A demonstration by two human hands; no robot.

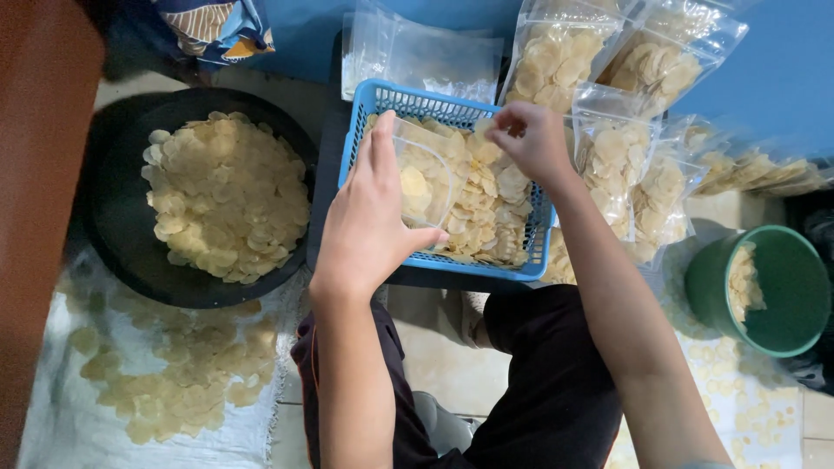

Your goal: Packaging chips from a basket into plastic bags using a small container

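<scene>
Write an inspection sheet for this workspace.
Surface: tiled floor, white cloth with loose chips.
Job's things: blue basket of chips; clear bag.
Clutter: black pan of chips, filled bags, green bucket.
Hands: left hand holds the clear bag; right hand pinches at chips over the basket.
Cables: nothing seen.
Surroundings: blue wall.

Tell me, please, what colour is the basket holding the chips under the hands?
The basket is light blue, seen best in the head view.

Clear filled bags beside blue basket
</scene>
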